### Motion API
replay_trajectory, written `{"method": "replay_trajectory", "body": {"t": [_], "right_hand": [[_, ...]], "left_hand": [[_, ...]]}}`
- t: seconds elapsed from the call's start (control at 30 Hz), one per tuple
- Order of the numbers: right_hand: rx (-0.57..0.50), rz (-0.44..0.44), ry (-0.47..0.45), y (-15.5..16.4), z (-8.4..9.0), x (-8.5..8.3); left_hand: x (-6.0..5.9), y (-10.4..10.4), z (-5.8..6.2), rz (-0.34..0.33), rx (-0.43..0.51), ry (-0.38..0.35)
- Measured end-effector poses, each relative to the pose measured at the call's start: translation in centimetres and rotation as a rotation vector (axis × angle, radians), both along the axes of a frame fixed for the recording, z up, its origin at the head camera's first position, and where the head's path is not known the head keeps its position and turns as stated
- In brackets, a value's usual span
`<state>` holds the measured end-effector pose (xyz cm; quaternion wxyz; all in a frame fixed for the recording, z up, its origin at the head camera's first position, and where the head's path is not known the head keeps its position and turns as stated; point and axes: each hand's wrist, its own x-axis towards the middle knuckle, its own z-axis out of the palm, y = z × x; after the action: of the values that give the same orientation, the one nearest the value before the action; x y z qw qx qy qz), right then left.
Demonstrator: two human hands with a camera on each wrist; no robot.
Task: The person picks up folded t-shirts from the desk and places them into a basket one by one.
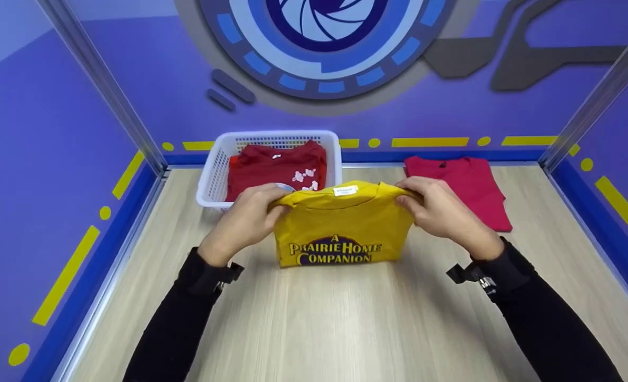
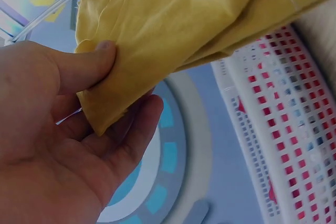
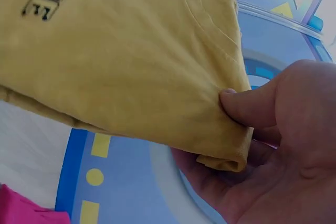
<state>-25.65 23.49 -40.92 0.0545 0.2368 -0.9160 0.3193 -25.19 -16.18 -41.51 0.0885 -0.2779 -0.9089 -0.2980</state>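
At mid-counter, near the white basket, the folded yellow T-shirt hangs upright with left grip and right grip each pinching a top corner, probably light, soft, non-fragile, prone to unfolding, so best pinched through all layers.

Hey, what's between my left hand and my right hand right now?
The yellow shirt spans that gap, its top corners pinched by your left hand and right hand, as the head view shows.
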Motion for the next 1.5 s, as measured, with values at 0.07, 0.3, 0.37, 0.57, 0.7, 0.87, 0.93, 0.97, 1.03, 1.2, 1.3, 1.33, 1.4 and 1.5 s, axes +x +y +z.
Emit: {"method": "replay_trajectory", "body": {"t": [0.07,0.3,0.37,0.57,0.7,0.87,0.93,0.97,1.03,1.2,1.3,1.33,1.4,1.5], "right_hand": [[-0.021,-0.001,0.025,-0.3,0.2,0.1],[-0.055,0.013,0.082,-2.3,-0.1,-1.1],[-0.062,0.024,0.082,-3.1,0.0,-1.6],[-0.079,0.063,0.065,-5.6,0.0,-2.8],[-0.069,0.080,0.074,-7.6,-0.2,-3.4],[-0.076,0.099,0.057,-9.5,-0.2,-4.0],[-0.084,0.109,0.046,-9.9,-0.1,-4.2],[-0.085,0.112,0.043,-10.1,0.0,-4.2],[-0.089,0.117,0.036,-10.3,0.2,-4.4],[-0.101,0.129,0.001,-10.9,1.0,-5.0],[-0.108,0.145,0.010,-11.3,1.5,-5.7],[-0.112,0.153,0.015,-11.5,1.5,-6.0],[-0.119,0.170,0.021,-12.0,1.5,-6.8],[-0.125,0.191,0.007,-12.6,1.5,-7.8]], "left_hand": [[-0.1,-0.3,0.3,0.006,0.010,0.008],[-1.1,-2.3,0.6,0.051,0.031,-0.003],[-1.5,-3.0,0.6,0.057,0.040,-0.004],[-2.6,-5.6,0.3,0.106,0.064,-0.044],[-3.0,-7.2,0.3,0.164,0.061,-0.083],[-2.7,-8.6,0.7,0.227,0.076,-0.086],[-2.5,-8.9,1.1,0.235,0.082,-0.089],[-2.4,-9.1,1.2,0.237,0.081,-0.090],[-2.3,-9.3,1.7,0.241,0.078,-0.090],[-2.6,-10.0,2.9,0.248,0.065,-0.041],[-3.2,-10.4,3.4,0.254,0.080,-0.026],[-3.4,-10.6,3.6,0.258,0.088,-0.029],[-3.8,-11.0,3.9,0.270,0.100,-0.041],[-4.4,-11.6,4.2,0.291,0.105,-0.053]]}}
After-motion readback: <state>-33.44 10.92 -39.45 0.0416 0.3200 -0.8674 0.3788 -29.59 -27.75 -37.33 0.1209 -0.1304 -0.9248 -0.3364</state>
